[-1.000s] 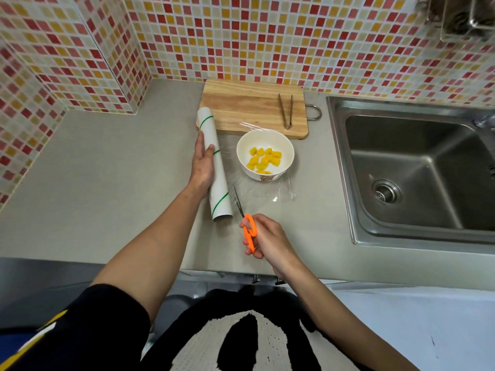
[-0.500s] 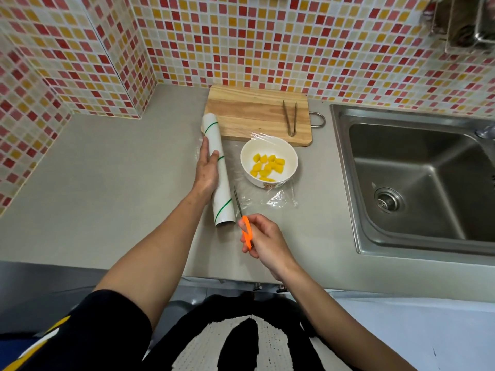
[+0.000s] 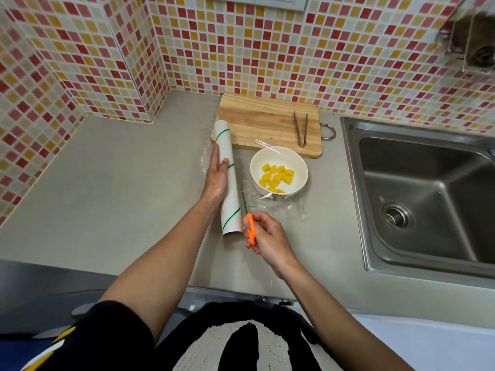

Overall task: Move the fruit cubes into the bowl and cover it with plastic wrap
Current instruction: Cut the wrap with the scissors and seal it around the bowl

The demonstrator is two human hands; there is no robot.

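— Nearest me, my right hand is gripping the scissors, blades lying along the wrap; my left hand is resting flat on the roll.
— Fruit moved?
— I'm seeing the cubes sitting in the bowl, film stretching over it. I'm judging the cut and sealing as remaining.
— And beyond?
— Tongs are lying on the board, counter running to a sink and tiled walls.
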